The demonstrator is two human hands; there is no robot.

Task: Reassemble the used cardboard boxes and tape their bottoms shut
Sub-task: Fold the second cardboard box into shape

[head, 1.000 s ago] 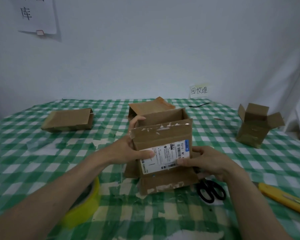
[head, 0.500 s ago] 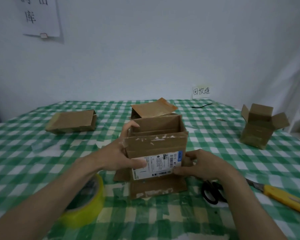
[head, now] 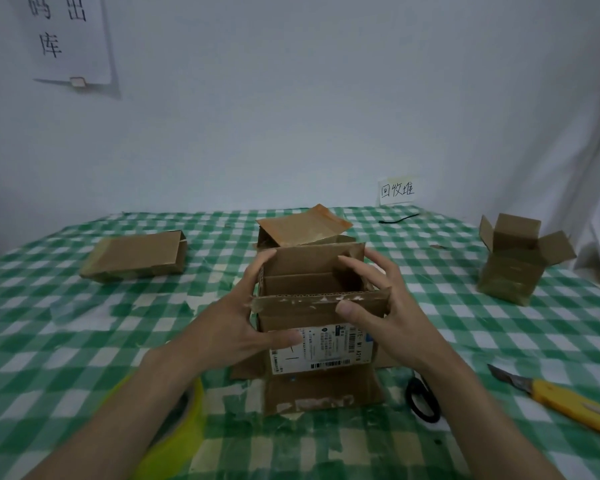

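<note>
Green-checked tablecloth (head: 66, 323), white wall (head: 291, 116) — two paper signs

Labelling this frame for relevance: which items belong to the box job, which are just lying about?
In the job: labelled box, held by left hand and right hand; yellow tape roll; flattened box; open box; scissors; utility knife.

Lying about: wall sign, black cable.

Two bare forearms, no sleeves reaching into view. No rings, watch or gloves on the left hand (head: 232, 327) or the right hand (head: 392, 317). Short, unpainted nails on the thumbs.
</note>
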